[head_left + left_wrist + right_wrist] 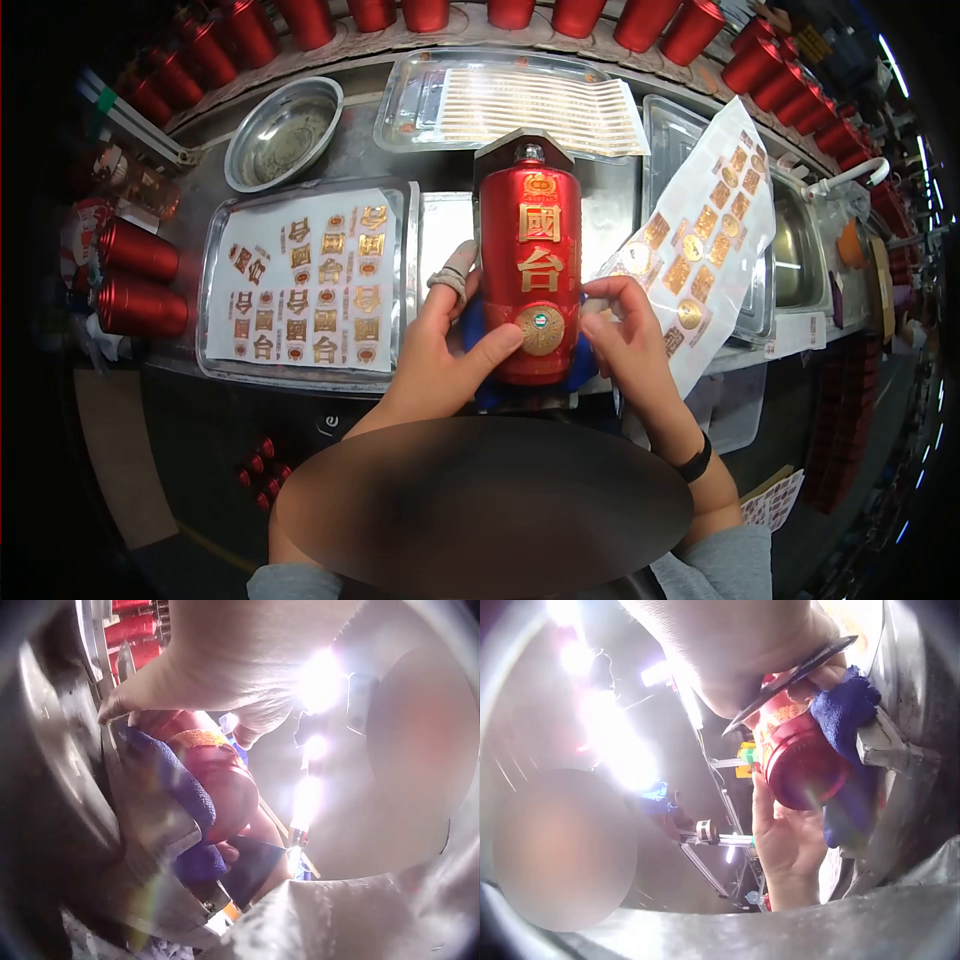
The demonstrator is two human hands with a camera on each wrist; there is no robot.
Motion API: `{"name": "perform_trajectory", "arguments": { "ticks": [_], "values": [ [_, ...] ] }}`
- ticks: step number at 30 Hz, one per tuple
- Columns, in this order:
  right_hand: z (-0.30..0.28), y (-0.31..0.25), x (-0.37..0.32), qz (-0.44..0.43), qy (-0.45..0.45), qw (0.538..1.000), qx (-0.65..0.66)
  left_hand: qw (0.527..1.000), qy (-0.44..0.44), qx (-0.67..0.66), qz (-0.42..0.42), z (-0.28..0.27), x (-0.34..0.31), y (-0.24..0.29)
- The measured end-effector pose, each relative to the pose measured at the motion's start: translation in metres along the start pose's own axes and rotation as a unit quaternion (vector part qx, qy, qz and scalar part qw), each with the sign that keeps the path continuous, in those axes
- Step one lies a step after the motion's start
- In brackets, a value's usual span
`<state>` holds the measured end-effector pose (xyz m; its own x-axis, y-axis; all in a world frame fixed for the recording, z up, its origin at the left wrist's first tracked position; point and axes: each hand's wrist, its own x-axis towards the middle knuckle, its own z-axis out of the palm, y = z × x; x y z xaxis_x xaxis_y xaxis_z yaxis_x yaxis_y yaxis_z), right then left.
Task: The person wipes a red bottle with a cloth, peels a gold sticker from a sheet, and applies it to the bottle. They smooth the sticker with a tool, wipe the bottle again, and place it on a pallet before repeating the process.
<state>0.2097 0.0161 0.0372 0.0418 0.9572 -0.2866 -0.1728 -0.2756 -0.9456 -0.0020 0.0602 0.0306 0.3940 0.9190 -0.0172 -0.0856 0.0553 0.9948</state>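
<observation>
A red bottle [548, 215] with gold characters and a round gold medallion [543, 329] lies with its base toward me, over a blue cloth-covered rest [176, 769]. My left hand [436, 352] grips the bottle's left side, thumb on the medallion's edge. A wrap covers one of its fingers. At the bottle's right edge is my right hand [637, 345], thumb and fingers bent close to the red surface. In the right wrist view, a dark pointed strip [791, 682] crosses in front of that hand; I cannot tell whether the fingers hold it.
On the left, a metal tray [212, 300] carries a sheet of gold stickers [310, 285]. Another sticker sheet [715, 225] slopes at the right by a sink [795, 250]. Behind are a metal bowl [283, 133], a tray with a striped sheet [535, 108], and rows of red bottles [305, 22].
</observation>
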Motion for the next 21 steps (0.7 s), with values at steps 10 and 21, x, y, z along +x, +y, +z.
{"name": "perform_trajectory", "arguments": {
  "ticks": [10,21],
  "values": [
    [0.006,0.006,-0.003,-0.036,0.010,0.990,-0.139,0.999,-0.006,0.038,0.028,0.008,-0.002,-0.004],
    [0.002,0.015,0.005,-0.044,-0.010,0.997,-0.065,0.999,-0.004,0.026,0.019,0.008,-0.001,0.002]
  ]
}}
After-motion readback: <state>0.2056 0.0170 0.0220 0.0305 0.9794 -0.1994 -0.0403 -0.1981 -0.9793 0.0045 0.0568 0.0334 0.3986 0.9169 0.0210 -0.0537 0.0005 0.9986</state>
